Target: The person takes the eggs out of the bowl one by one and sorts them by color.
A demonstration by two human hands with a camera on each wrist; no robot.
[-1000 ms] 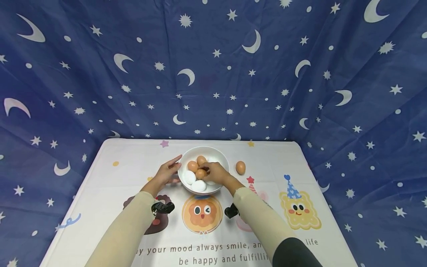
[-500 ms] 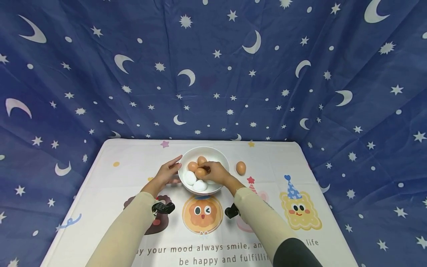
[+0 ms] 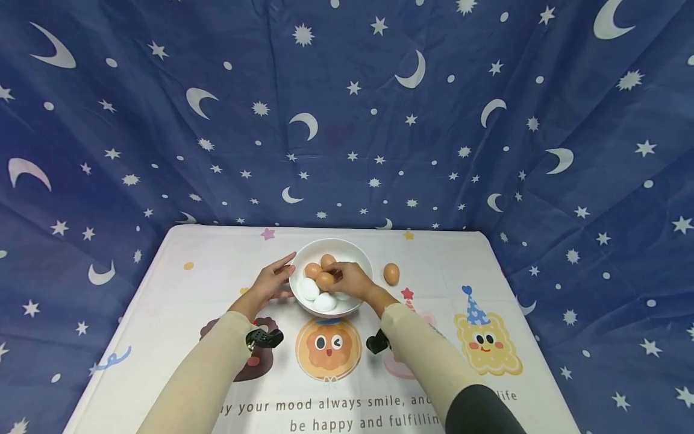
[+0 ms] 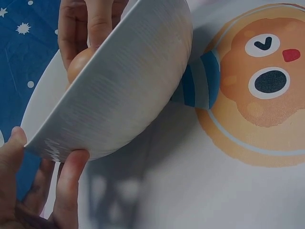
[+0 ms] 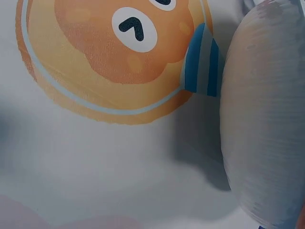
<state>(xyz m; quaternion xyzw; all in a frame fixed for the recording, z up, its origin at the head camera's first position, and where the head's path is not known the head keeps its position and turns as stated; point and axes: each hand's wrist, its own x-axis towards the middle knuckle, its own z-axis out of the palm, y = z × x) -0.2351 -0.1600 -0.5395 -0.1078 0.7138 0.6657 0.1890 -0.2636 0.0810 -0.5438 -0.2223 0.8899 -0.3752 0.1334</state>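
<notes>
A white bowl [image 3: 303,250] holds brown and white eggs. My left hand [image 3: 268,283] rests against the bowl's left side with extended, spread fingers; the left wrist view shows fingertips at the rim and on the outer wall. Inside the bowl, my right hand [image 3: 352,281] pinches a brown egg [image 3: 325,281] between thumb and fingers. Two other brown eggs lie behind it, one at the left [image 3: 312,270] and one at the back [image 3: 328,261]. White eggs [image 3: 325,302] sit at the front, partly hidden by the right hand. In the right wrist view, only the bowl's outer wall [image 5: 262,114] shows clearly.
A single brown egg [image 3: 391,273] lies on the table to the right of the bowl. The white tablecloth [image 3: 162,337] bears printed cartoon figures and lettering. A dark blue curtain [image 3: 336,132] with moons and stars stands behind the table and along its sides.
The brown egg in my right fingers has shifted slightly to the left and up, and more of it shows. My left hand stays at the bowl's side.
</notes>
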